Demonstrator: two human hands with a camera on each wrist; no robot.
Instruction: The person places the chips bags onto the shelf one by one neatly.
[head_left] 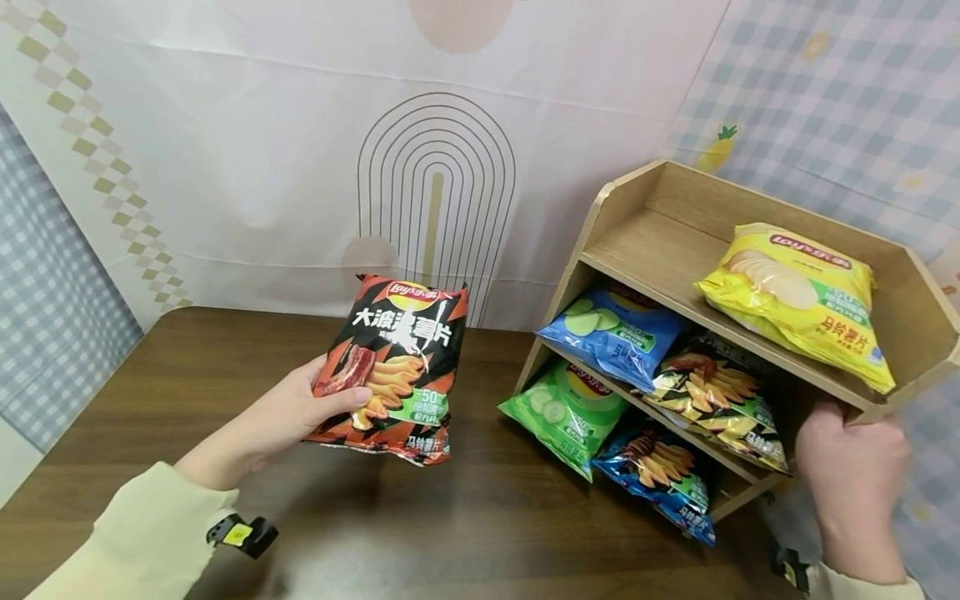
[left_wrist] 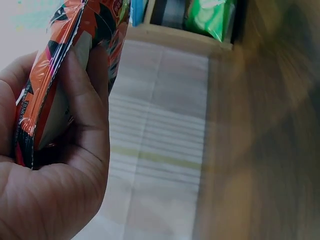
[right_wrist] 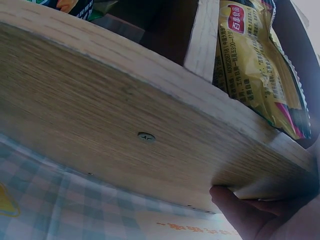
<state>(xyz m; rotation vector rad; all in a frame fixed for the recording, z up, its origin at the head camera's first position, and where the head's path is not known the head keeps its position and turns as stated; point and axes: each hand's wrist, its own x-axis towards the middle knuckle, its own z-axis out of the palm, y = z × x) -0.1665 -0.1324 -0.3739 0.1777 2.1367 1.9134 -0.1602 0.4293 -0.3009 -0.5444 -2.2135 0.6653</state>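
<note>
My left hand [head_left: 300, 417] grips a black-and-red bag of potato chips [head_left: 405, 367] by its left side, above the table, its printed front toward the head camera. In the left wrist view, thumb and fingers lie on either side of the bag's sealed edge [left_wrist: 47, 85]. On the right, my right hand [head_left: 855, 475] grips the right side of a wooden shelf [head_left: 675, 250] just under its top tier. In the right wrist view a digit [right_wrist: 240, 212] rests against the shelf's wooden panel [right_wrist: 125, 115]; most of that hand is out of frame.
A yellow chip bag [head_left: 810, 292] lies on the shelf's top. Blue [head_left: 611, 333] and black-and-gold [head_left: 716, 396] bags fill the middle tier. Below are green [head_left: 566, 412] and dark blue [head_left: 663, 475] bags. The brown table [head_left: 225, 358] meets a patterned cloth backdrop [head_left: 262, 167].
</note>
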